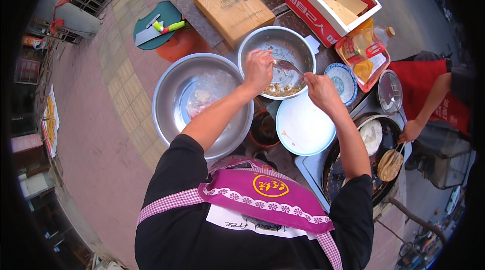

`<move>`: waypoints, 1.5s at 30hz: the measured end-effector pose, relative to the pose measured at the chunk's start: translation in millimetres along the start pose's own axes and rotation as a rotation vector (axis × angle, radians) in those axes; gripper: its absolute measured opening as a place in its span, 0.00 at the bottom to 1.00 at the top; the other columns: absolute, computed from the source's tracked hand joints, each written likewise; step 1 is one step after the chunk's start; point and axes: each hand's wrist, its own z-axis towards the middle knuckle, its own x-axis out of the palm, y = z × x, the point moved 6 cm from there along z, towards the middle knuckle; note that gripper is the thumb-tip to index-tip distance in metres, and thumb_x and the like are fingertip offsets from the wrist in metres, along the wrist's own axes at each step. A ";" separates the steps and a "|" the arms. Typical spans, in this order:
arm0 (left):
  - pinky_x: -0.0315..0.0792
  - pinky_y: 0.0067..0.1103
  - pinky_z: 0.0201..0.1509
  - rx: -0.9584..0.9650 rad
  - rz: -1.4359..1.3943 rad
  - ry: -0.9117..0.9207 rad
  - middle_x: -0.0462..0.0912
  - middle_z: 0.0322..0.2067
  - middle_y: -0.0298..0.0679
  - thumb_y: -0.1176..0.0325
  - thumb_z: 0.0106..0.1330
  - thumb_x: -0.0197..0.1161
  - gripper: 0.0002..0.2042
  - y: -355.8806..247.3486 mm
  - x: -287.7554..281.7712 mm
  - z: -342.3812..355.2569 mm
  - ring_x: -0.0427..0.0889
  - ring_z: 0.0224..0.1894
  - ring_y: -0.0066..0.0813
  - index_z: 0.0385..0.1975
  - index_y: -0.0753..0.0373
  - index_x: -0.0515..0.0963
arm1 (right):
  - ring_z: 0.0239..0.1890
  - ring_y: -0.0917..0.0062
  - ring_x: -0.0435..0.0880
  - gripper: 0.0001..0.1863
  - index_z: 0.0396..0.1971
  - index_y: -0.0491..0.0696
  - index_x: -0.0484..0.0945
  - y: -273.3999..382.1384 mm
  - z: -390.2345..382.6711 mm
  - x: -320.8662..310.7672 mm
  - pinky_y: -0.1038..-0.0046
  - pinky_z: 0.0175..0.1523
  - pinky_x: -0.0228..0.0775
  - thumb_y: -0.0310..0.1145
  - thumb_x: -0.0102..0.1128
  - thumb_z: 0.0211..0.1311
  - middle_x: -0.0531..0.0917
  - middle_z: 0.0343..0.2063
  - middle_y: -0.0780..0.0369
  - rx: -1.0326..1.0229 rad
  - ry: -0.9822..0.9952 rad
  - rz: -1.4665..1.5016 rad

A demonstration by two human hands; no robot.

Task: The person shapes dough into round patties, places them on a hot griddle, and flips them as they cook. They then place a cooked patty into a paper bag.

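Gripping the spoon (290,65) over the far metal bowl (275,28), chopped filling (279,90) at its near side, the right hand (321,91) would best move steadily beside the left hand (258,71), fingers curled, its hold unclear.

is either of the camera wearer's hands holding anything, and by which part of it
The right hand holds a spoon by its handle. Whether the left hand holds anything cannot be told.
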 end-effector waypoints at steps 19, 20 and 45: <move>0.72 0.31 0.44 -0.666 -0.029 0.175 0.81 0.28 0.47 0.68 0.43 0.73 0.10 35.0 17.3 -22.7 0.78 0.39 0.43 0.28 0.61 0.86 | 0.20 0.58 0.77 0.14 0.26 0.42 0.74 -15.3 -23.3 44.1 0.64 0.27 0.65 0.37 0.55 0.67 0.76 0.18 0.53 0.085 -0.318 0.440; 0.72 0.32 0.45 -0.660 -0.032 0.171 0.81 0.29 0.45 0.68 0.45 0.73 0.08 37.6 17.9 -22.1 0.77 0.41 0.42 0.25 0.61 0.85 | 0.21 0.57 0.76 0.13 0.26 0.43 0.74 -12.3 -23.3 52.8 0.65 0.28 0.66 0.37 0.55 0.67 0.76 0.18 0.52 0.041 -0.266 0.520; 0.59 0.24 0.53 -1.052 -1.008 0.374 0.82 0.40 0.29 0.61 0.63 0.62 0.09 41.0 21.9 -50.4 0.72 0.43 0.20 0.38 0.57 0.82 | 0.29 0.57 0.83 0.13 0.24 0.45 0.80 -24.2 12.4 63.4 0.58 0.34 0.75 0.38 0.56 0.61 0.81 0.24 0.51 0.059 -0.193 -0.292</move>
